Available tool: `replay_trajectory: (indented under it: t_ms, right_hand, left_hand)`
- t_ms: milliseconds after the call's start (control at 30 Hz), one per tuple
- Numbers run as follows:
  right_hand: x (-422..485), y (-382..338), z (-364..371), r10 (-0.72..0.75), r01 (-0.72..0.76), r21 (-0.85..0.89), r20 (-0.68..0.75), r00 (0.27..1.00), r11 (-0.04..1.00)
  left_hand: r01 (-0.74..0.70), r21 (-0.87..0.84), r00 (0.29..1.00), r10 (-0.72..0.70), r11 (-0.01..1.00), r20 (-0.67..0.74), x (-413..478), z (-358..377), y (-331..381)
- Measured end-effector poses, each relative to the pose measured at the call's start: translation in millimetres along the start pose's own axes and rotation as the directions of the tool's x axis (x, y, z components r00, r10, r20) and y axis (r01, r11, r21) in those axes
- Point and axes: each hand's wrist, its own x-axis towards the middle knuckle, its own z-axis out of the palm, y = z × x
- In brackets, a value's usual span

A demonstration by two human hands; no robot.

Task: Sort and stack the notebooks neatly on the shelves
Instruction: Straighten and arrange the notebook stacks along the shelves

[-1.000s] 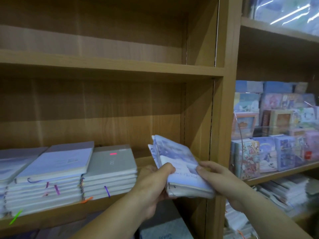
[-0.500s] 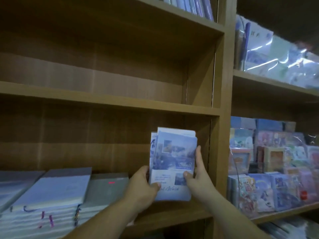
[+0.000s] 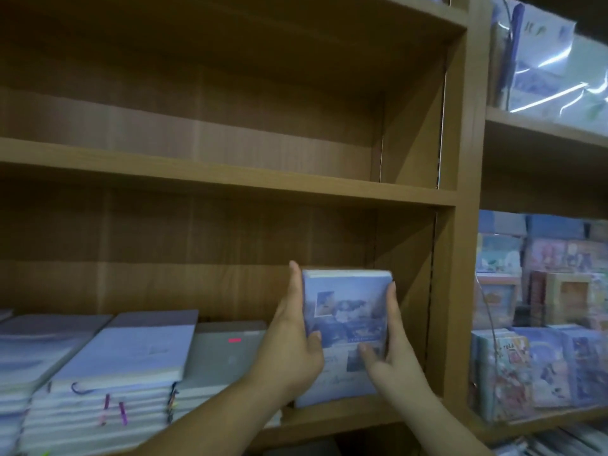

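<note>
While left hand [image 3: 292, 352] and right hand [image 3: 393, 357] clasp their sides, thumbs on front | notebooks [image 3: 345, 311] upright at wood shelf's [image 3: 332, 421] right end | blue photo cover (print blurred), pale page tops

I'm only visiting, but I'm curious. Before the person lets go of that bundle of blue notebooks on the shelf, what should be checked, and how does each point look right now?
1. Grip: the left hand and right hand hold the blue notebooks by both sides: ok.
2. Bundle upright, cover facing out: ok.
3. Bottom edge resting on the shelf board: cannot tell, as the picture is blurred there.
4. Free room between the gray stack and the side panel: ok.
5. Notebooks squared with one another: top edges look even, lower edges are hidden by the fingers: cannot tell.
</note>
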Motion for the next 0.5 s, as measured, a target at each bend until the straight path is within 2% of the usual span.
replay_trajectory:
  t_ms: [133,233,367,500]
  right_hand:
    - [-6,5,7,0.017,-0.018,-0.194,-0.008,1.000,0.981]
    - [-9,12,5,0.054,-0.050,-0.228,0.013,0.998,0.972]
    - [-6,8,4,0.110,-0.105,-0.186,0.017,0.994,0.977]
    - [2,-7,-12,0.164,-0.150,-0.130,0.110,0.980,0.980]
  left_hand:
    - [0.013,0.242,0.994,-0.038,0.970,0.100,-9,11,4]
    - [0.007,0.344,0.985,-0.066,0.939,0.159,-13,10,4]
    - [0.010,0.298,0.984,-0.063,0.954,0.167,-14,5,-1]
    - [0.101,0.166,0.980,-0.127,0.981,0.152,-2,-7,3]
